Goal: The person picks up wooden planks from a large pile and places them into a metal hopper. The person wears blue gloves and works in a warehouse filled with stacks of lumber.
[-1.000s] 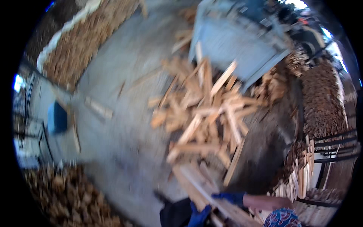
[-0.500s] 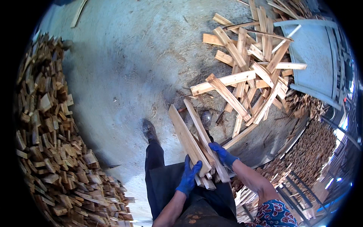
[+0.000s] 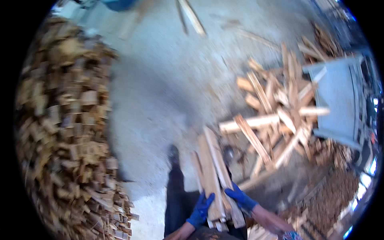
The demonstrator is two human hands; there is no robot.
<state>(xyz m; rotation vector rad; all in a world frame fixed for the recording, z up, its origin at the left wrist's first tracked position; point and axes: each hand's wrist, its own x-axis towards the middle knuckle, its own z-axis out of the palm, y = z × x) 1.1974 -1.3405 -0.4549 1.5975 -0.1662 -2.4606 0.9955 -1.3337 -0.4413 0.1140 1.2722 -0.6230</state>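
Note:
Both of my hands wear blue gloves and hold a bundle of wooden boards (image 3: pixel 210 170) in front of my body. My left hand (image 3: pixel 201 209) is closed on the bundle's left side, low down near the board ends. On the opposite side my right hand (image 3: pixel 240 197) grips the same boards. Several long, pale pieces lie roughly side by side in the bundle, their far ends fanned a little apart. The inner pieces and the undersides of the boards are partly hidden.
A tall stack of cut wood (image 3: pixel 76 132) runs along the left. To the right, a loose heap of boards (image 3: pixel 276 112) lies crisscrossed beside a light blue metal panel (image 3: pixel 338 102). Single boards (image 3: pixel 192 18) rest on the concrete floor (image 3: pixel 148 104) farther off. More wood pieces (image 3: pixel 328 200) fill the lower right.
The view has swung and blurred, showing more of the left stack and far floor. The bundle is still in both hands, its boards shifted, with one piece now showing at its left side.

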